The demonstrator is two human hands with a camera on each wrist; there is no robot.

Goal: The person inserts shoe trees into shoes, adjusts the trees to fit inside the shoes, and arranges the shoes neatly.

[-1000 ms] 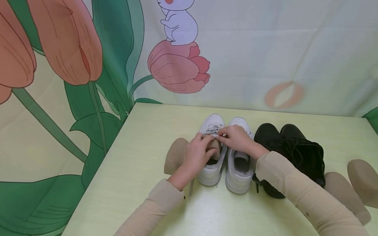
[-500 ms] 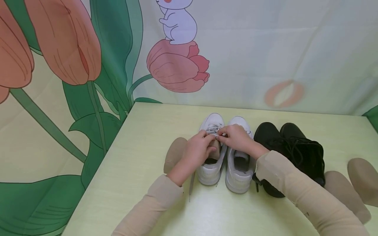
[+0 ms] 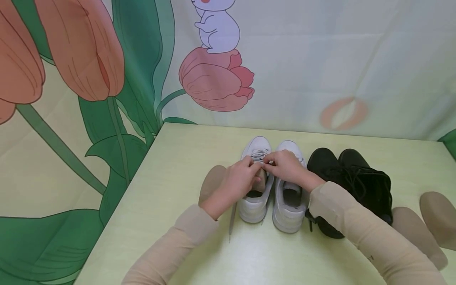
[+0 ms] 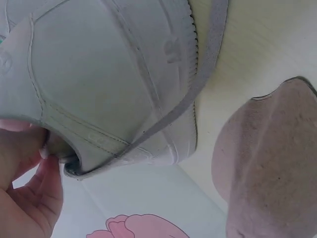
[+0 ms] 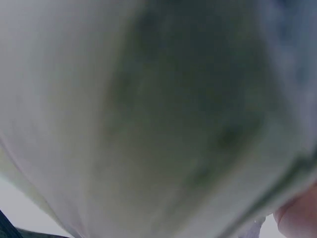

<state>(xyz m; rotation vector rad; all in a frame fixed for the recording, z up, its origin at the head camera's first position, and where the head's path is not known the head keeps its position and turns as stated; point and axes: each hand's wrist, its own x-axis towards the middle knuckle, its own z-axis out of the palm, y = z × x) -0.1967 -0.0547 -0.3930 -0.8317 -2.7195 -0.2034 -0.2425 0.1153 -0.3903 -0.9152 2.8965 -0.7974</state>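
Note:
Two white sneakers stand side by side, toes away from me. Over the left sneaker (image 3: 253,211) both hands meet at the top of its lacing. My left hand (image 3: 236,180) pinches the edge of its opening; in the left wrist view, the thumb and fingers (image 4: 47,183) close there. My right hand (image 3: 286,168) brings thumb and forefinger together at the shoelace (image 3: 259,153); the exact grip is too small to see. A beige padded insert (image 3: 261,184) sits in the shoe's opening. One loose lace end (image 4: 200,82) hangs down the shoe's left side.
The other white sneaker (image 3: 288,221) is close on the right, then a pair of black lace-up shoes (image 3: 370,186). Beige inserts lie at left (image 3: 211,180) and far right (image 3: 438,217). A printed cloth (image 3: 303,71) hangs behind the table (image 3: 171,166). White blur fills most of the right wrist view.
My left wrist and forearm have shifted slightly down and left, and the left hand has turned a little over the shoe. The right hand stays almost still.

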